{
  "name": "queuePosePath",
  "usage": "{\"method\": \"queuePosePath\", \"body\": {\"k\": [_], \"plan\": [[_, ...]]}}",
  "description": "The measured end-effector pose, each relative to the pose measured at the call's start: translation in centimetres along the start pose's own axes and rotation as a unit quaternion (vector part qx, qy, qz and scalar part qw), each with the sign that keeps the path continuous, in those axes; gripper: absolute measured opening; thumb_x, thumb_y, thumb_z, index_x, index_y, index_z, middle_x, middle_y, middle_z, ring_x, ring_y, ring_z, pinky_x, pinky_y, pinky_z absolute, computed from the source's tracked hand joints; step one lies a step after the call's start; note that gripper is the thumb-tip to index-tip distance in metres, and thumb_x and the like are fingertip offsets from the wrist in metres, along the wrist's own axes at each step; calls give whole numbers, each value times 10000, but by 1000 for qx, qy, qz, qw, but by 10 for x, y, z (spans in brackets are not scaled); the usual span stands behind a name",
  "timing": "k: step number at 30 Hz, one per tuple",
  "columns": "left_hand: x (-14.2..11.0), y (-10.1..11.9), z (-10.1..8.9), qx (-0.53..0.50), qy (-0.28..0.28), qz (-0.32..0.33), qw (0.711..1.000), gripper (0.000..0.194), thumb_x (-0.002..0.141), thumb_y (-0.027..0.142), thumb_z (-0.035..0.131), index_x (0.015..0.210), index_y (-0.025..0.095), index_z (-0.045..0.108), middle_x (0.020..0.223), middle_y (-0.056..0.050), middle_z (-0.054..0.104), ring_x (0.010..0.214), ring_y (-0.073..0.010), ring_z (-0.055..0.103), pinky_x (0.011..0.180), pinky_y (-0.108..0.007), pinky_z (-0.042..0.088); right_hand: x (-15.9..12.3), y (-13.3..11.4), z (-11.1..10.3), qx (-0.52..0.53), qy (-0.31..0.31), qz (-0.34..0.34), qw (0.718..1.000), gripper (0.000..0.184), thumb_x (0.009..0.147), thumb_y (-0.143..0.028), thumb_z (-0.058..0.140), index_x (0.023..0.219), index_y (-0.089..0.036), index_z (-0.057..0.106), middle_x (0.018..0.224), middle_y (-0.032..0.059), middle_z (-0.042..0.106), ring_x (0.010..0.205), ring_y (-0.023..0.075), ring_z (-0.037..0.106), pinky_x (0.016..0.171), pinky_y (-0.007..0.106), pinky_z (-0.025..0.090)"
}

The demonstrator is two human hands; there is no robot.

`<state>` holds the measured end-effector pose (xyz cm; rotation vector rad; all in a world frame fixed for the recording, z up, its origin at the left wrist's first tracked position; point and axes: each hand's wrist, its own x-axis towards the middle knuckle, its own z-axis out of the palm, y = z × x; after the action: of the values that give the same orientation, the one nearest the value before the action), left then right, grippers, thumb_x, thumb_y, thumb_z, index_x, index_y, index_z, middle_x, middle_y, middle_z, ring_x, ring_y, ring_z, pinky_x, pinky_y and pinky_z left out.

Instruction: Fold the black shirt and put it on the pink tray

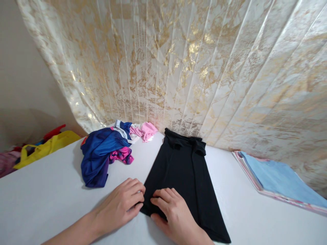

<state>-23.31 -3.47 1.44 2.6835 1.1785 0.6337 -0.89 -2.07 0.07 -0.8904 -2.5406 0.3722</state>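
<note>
A black garment (184, 177) lies spread lengthwise on the white table, wider at the near end. Its far end is bunched and folded over; which kind of garment it is, I cannot tell. At its near left corner my left hand (127, 199) has its fingers curled and closed on the fabric edge. My right hand (175, 211) rests on the near part of the same cloth, palm down, thumb apart from the bent fingers, with black fabric showing between them.
Left of the black cloth sits a crumpled heap of blue clothing (99, 153) with pink pieces (148, 131). A folded stack topped by light blue cloth (278, 177) lies at the right. Behind the table (51, 197) hangs a gold-patterned curtain (163, 61). A yellow bag (51, 146) is beyond the left edge.
</note>
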Motion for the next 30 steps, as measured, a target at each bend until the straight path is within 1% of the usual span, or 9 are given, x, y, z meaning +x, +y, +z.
{"method": "queuePosePath", "body": {"k": [3, 7, 11, 13, 18, 22, 25, 28, 30], "plan": [[1, 0, 1, -1, 10, -7, 1000, 144, 853, 68, 508, 854, 198, 568, 935, -25, 577, 891, -192, 509, 811, -334, 380, 2, -2, 1, 5, 16, 1, 1000, 371, 772, -144, 617, 1126, -224, 541, 1076, 32, 621, 961, 196, 543, 857, 339, 410], [2, 2, 0, -1, 7, -4, 1000, 155, 850, 72, 491, 883, 203, 568, 947, -31, 583, 900, -197, 515, 829, -338, 387, 3, -1, 7, -19, 38, -24, 999, 270, 758, -62, 526, 990, -199, 547, 979, 42, 623, 892, 196, 527, 797, 337, 413], [2, 4, 0, -4, -6, 3, 1000, 171, 819, 58, 506, 899, 203, 549, 983, -39, 589, 929, -212, 506, 847, -359, 380, 2, 1, 11, -32, 67, -54, 996, 235, 804, -28, 454, 927, -202, 554, 930, 29, 625, 835, 172, 524, 768, 314, 403], [1, 4, 0, -1, -11, 4, 1000, 181, 804, 41, 502, 880, 201, 538, 987, -36, 592, 937, -213, 504, 853, -363, 380, 1, 1, 10, -26, 72, -57, 995, 221, 814, -33, 443, 913, -202, 545, 918, 23, 620, 829, 165, 525, 778, 310, 400], [0, 4, 0, 7, -4, 14, 1000, 216, 777, 11, 458, 854, 199, 533, 1008, -43, 597, 961, -213, 506, 886, -370, 388, 1, -1, 6, -32, 56, -67, 996, 213, 776, -43, 449, 894, -203, 527, 903, 30, 594, 843, 172, 519, 787, 316, 394], [-1, 5, -2, 1, 6, 22, 1000, 213, 768, 17, 458, 850, 203, 523, 1014, -49, 599, 971, -221, 517, 891, -374, 402, 1, -1, 5, -37, 59, -87, 994, 185, 806, -73, 444, 890, -207, 539, 903, 34, 589, 844, 176, 500, 771, 324, 384], [-3, 9, -4, -12, 15, 34, 999, 230, 749, 12, 460, 854, 208, 517, 1053, -50, 606, 1012, -225, 522, 926, -377, 399, 0, 2, 10, -53, 67, -104, 991, 169, 819, -92, 438, 878, -208, 545, 858, 25, 587, 800, 171, 488, 736, 324, 374], [-4, 12, -6, -43, 2, 30, 999, 213, 722, 29, 490, 826, 212, 520, 1056, -37, 619, 1041, -222, 529, 953, -367, 399, 3, 8, 21, -86, 92, -139, 982, 109, 812, -129, 463, 808, -214, 532, 779, 1, 576, 730, 158, 478, 683, 318, 357], [0, 6, -7, -62, -17, 19, 998, 174, 774, 63, 497, 845, 216, 541, 1066, -30, 629, 1055, -211, 540, 960, -351, 405, 7, 13, 30, -107, 136, -170, 970, 98, 835, -166, 474, 769, -221, 521, 733, -17, 566, 682, 147, 471, 648, 311, 344]]}}
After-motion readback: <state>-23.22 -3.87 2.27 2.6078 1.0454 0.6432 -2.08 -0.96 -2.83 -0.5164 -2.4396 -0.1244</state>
